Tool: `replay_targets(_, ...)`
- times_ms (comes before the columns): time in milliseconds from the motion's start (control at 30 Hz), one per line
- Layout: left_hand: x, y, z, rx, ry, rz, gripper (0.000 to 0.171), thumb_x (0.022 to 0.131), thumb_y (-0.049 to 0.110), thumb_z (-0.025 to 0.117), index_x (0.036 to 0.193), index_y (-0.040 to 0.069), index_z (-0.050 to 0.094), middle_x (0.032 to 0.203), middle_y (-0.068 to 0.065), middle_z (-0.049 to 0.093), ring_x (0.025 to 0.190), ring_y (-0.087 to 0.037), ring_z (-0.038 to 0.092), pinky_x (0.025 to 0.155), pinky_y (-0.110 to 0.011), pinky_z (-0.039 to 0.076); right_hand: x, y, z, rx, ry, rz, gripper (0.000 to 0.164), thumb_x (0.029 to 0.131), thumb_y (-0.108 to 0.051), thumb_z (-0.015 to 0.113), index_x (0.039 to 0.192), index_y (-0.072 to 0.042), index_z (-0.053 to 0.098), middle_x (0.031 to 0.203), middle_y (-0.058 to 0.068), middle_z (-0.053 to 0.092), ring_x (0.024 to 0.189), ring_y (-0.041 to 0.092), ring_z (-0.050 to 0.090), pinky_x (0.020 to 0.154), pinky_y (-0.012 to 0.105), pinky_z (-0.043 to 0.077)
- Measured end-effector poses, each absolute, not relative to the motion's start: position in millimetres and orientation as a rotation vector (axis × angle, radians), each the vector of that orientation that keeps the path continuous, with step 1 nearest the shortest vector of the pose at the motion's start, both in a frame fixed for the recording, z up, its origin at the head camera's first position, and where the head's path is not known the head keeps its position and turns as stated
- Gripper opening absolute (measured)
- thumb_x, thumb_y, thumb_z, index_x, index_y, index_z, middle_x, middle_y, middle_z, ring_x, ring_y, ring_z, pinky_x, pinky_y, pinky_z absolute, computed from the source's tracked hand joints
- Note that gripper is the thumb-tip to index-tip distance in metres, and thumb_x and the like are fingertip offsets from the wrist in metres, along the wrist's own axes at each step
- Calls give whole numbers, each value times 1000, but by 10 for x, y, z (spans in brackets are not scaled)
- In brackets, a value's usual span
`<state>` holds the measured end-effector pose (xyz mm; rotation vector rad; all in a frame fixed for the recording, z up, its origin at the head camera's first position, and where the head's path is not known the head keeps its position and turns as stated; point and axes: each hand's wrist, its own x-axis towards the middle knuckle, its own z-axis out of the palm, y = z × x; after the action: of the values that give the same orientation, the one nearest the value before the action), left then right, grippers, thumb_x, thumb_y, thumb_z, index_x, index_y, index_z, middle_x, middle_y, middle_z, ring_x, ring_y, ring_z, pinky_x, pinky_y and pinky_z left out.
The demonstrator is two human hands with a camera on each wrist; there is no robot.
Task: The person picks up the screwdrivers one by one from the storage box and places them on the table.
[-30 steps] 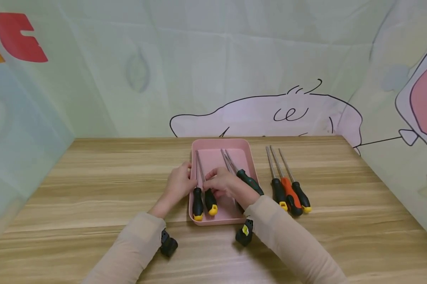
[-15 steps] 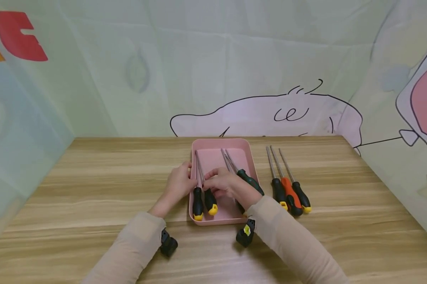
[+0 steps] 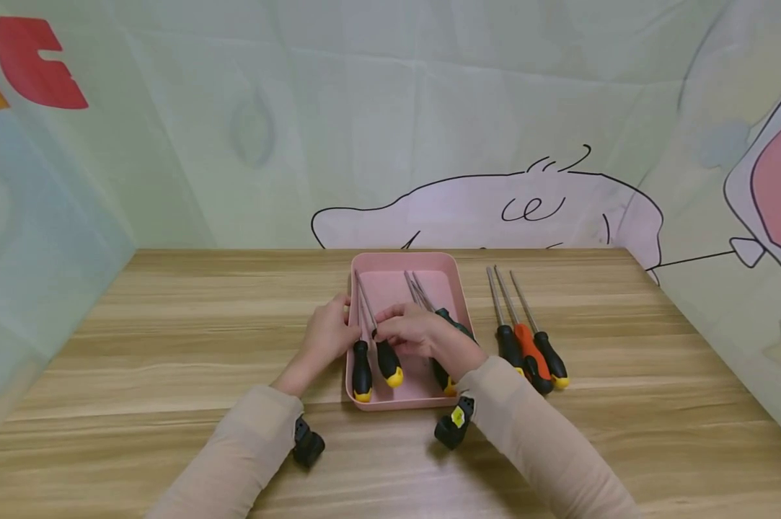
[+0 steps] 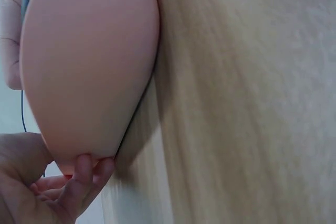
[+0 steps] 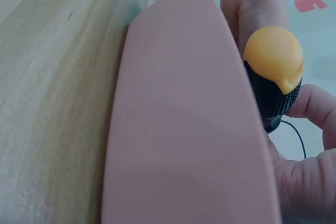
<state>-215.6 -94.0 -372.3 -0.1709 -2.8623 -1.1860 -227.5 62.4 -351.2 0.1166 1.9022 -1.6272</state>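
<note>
A pink tray (image 3: 403, 405) holds several screwdrivers. My left hand (image 3: 328, 331) grips the tray's left wall; in the left wrist view its fingers (image 4: 83, 182) lie against the outside of that wall. Over the tray, my right hand (image 3: 422, 330) pinches a screwdriver (image 3: 389, 364) with a black handle and yellow end near where shaft meets handle. The right wrist view has that yellow end (image 5: 274, 59) standing above the rim. A similar screwdriver (image 3: 361, 373) lies along the left wall. Partly hidden under my right hand are a dark green-handled screwdriver (image 3: 453, 322) and a black-and-yellow one (image 3: 443, 378).
To the right of the tray, three screwdrivers lie side by side on the wooden table (image 3: 202, 324): a black-handled one (image 3: 510, 349), an orange-and-black one (image 3: 534, 357) and a black-and-yellow one (image 3: 551, 359). A printed cloth backdrop (image 3: 390, 130) stands behind the table.
My right hand has shifted slightly to the right, and the pinched screwdriver's handle has moved right and a little away from me. The left hand has stayed at the tray wall.
</note>
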Motion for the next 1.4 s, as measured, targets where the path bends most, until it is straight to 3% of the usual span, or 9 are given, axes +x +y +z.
replay_targets(367,-2159,-941,-3736,-195,-2831,-1137,36,72,-1,61,106,-6,56,73,-10,63,61,-19,54,52,-26,40,-2272,685,-3448,20,1872,-1684,38,78,2,57,116,5,50,79,6,55,63,12,51,66,23,46)
replay_targets(633,-2160,-947,-3731,-183,-2843,-1141,36,72,0,61,108,-6,57,72,-9,62,61,-19,54,52,-26,39,-2277,719,-3384,35,1824,-1718,40,79,2,57,118,3,49,89,9,52,69,16,52,72,28,50)
replay_targets(1400,-2143,-938,-3704,-160,-2861,-1164,38,74,0,63,110,-7,55,81,-15,65,64,-19,57,52,-26,44,-2267,816,-3169,-39,1759,-1821,37,81,5,54,117,1,46,85,7,51,62,13,53,65,24,51)
